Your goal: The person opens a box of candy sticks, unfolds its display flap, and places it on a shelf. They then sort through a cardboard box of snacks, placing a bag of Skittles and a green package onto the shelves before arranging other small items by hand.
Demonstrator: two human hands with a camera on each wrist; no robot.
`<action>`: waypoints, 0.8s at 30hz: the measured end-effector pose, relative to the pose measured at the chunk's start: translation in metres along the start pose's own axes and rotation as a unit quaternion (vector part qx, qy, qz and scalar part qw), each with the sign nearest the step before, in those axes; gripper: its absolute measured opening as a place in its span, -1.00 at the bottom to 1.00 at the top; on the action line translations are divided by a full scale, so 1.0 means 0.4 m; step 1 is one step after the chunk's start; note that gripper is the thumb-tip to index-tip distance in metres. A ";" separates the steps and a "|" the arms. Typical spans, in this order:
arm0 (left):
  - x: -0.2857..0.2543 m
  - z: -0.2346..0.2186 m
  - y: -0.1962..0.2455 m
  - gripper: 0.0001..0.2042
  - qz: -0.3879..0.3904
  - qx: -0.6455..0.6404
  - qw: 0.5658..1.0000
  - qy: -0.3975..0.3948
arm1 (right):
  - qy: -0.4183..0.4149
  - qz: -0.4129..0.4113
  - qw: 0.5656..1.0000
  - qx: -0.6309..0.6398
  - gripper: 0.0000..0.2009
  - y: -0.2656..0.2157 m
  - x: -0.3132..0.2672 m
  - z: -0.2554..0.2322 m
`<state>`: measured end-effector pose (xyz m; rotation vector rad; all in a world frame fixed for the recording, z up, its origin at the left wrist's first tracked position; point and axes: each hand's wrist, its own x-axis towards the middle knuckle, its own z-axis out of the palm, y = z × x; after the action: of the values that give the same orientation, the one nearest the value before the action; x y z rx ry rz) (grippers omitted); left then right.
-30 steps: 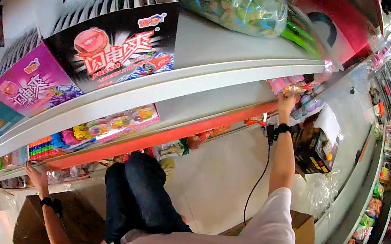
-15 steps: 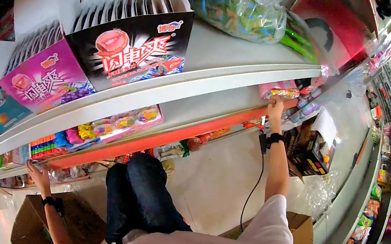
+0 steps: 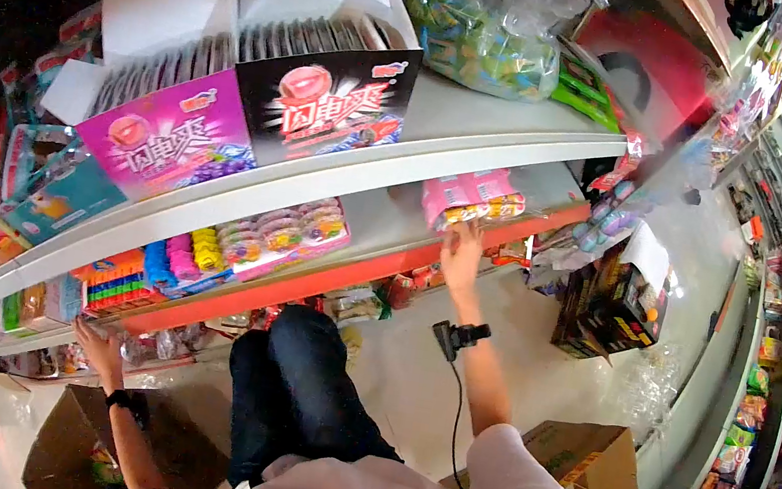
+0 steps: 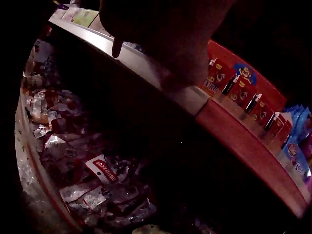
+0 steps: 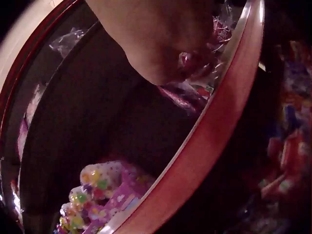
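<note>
My right hand [image 3: 461, 263] grips the front of a pink pack [image 3: 469, 196] with yellow pieces along its near edge. The pack is on the middle shelf, just behind the red edge strip [image 3: 345, 278]. In the right wrist view, the fingers of the right hand [image 5: 161, 44] are at crinkled clear wrapping [image 5: 183, 100], and the hand hides most of the pack. At the lower left my left hand [image 3: 100, 353] rests on the shelf edge, next to a box of orange and green tubes [image 3: 117, 285]. The left wrist view shows that hand dark against the white edge [image 4: 131, 58].
Left of the pink pack sits a box of round colourful sweets [image 3: 281, 233]. Purple [image 3: 170, 136] and black [image 3: 322, 98] candy boxes stand on the shelf above. Cardboard boxes [image 3: 580, 465] and a black carton [image 3: 610, 298] are on the floor. A cable [image 3: 460, 407] hangs from the right wrist.
My right hand has moved left along the shelf, and the pink pack has come with it from the right end. The left hand stays at the shelf edge. The head view has shifted.
</note>
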<state>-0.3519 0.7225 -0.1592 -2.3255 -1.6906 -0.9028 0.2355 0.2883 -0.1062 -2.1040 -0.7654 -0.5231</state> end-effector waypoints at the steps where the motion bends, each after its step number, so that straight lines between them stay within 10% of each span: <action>1: -0.001 -0.018 0.011 -0.29 0.000 -0.016 1.000 -0.003 | -0.009 0.012 1.000 0.008 -0.89 -0.052 -0.019 0.011; 11: -0.006 -0.041 0.030 -0.30 -0.019 -0.044 0.998 -0.039 | -0.009 -0.021 0.998 0.050 -0.95 -0.375 -0.153 0.123; 20: -0.007 -0.027 0.013 -0.31 0.017 -0.079 0.997 0.008 | -0.018 -0.043 0.991 0.129 -0.84 -0.365 -0.143 0.063; 24: -0.008 -0.043 0.027 -0.30 0.017 -0.088 0.996 0.005 | 0.078 0.085 0.989 0.097 -0.79 -0.333 -0.063 -0.030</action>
<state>-0.3493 0.7083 -0.1445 -2.4450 -1.6237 -1.0961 0.1259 0.3341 -0.0402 -1.9030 -0.5200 -0.4920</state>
